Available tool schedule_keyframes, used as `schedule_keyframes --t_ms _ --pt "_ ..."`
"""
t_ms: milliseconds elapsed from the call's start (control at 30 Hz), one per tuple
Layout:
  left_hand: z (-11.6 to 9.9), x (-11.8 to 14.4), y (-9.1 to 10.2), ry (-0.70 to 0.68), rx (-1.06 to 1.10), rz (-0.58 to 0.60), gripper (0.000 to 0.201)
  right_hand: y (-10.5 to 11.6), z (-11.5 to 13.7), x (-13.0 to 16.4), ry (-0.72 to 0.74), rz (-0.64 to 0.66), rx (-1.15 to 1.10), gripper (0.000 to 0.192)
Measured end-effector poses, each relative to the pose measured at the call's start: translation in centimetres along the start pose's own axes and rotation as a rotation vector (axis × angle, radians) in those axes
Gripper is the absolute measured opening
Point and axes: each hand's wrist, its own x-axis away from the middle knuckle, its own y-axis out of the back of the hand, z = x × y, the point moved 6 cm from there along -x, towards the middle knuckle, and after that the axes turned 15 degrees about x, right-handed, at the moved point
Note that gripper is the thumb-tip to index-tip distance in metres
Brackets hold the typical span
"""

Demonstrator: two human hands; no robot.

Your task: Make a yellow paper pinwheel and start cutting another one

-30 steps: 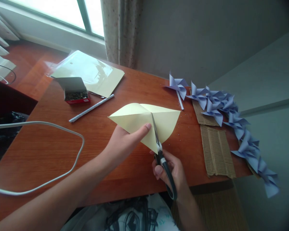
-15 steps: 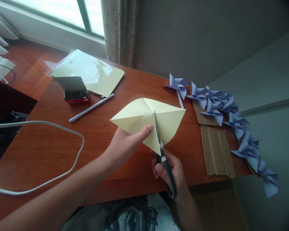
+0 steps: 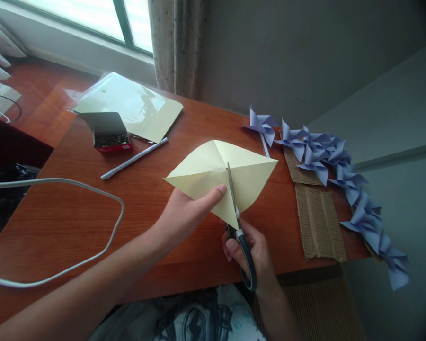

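Pale yellow paper square (image 3: 213,173), creased on its diagonals, held just above the table (image 3: 92,208) near its front edge. Left hand (image 3: 184,215) pinches it, thumb on top. Right hand (image 3: 250,251) grips scissors (image 3: 239,232), blades nearly shut along the crease from the near corner. Judged mid-cut; stopping short of centre matters. Left fingers hidden under paper. Purple pinwheels (image 3: 326,156) line the right edge.
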Motion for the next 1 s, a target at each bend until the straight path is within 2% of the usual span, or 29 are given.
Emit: schedule_keyframes --t_ms 367,800,1000 --pt "0.0 -0.03 -0.04 0.004 0.03 0.003 0.038 -0.04 -0.66 -0.19 0.017 -0.03 0.039 0.038" --pt "-0.17 -0.05 -0.08 0.004 -0.006 -0.016 0.042 0.04 -0.65 -0.14 0.005 -0.03 0.055 0.044" --pt "-0.23 0.08 -0.14 -0.001 0.017 -0.013 0.036 0.07 -0.92 -0.01 -0.008 -0.027 0.02 0.048"
